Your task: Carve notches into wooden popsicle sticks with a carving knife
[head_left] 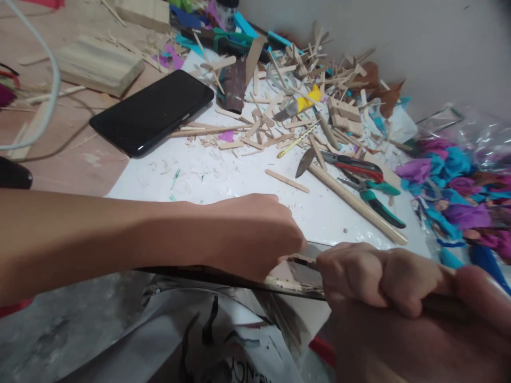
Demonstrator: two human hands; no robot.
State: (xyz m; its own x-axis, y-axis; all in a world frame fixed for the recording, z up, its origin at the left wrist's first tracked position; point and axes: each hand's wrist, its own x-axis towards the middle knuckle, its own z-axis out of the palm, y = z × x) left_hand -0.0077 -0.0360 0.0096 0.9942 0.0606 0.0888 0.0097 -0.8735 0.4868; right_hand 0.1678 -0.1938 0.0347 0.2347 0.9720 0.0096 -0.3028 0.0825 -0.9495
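Note:
My left hand [255, 231] is closed at the near edge of the white board [191, 183], its back towards me. Whatever its fingers hold is hidden beneath the hand. On the right, my right hand [383, 279] is wrapped round a slim hand tool with a narrow dark shaft [305, 261]. The shaft points left, towards my left fingers. Most of the tool's handle is covered by my palm and fingers, so its exact kind does not show. A lone craft stick [287, 181] lies on the board beyond my left hand.
A hammer [355, 202], green-handled pliers [381, 205] and a red utility knife [359, 166] lie on the right. Craft sticks [261, 119] are heaped behind. A black phone [154, 111] and wood block [99, 64] sit left; coloured crumpled paper [463, 191] lies far right.

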